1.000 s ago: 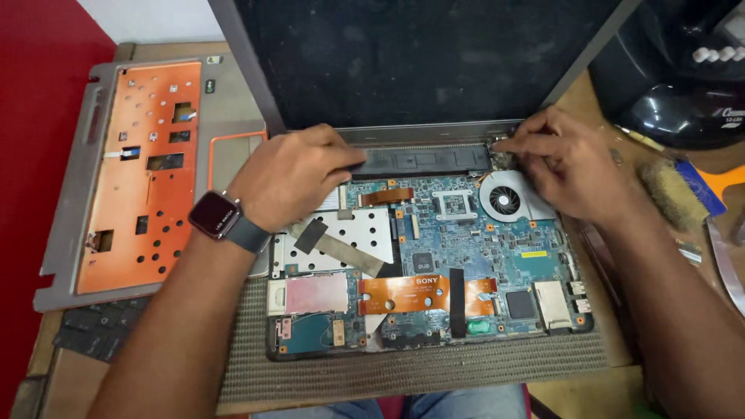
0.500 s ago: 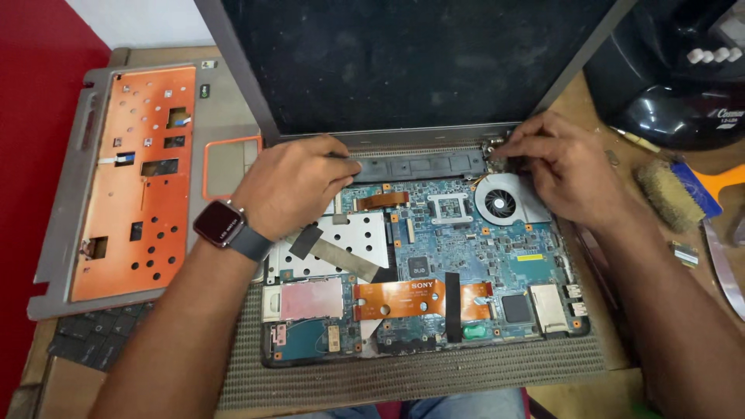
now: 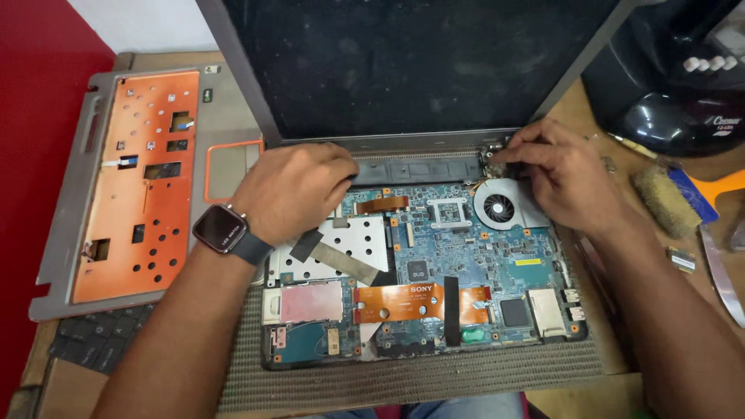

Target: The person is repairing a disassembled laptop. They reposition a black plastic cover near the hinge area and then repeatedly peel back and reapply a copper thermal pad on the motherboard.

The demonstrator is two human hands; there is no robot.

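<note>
Blue motherboard (image 3: 458, 264) just below both hands' fingers (image 3: 512, 151)

Wooden table (image 3: 597, 105), red wall (image 3: 39, 116), perhaps white wall (image 3: 140, 23)

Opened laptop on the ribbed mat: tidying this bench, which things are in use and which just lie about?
In hand:
left hand on dark hinge strip
right hand beside round grey fan
blue circuit board

Lying about:
orange-and-grey palmrest panel
black keyboard
bristle brush
</note>
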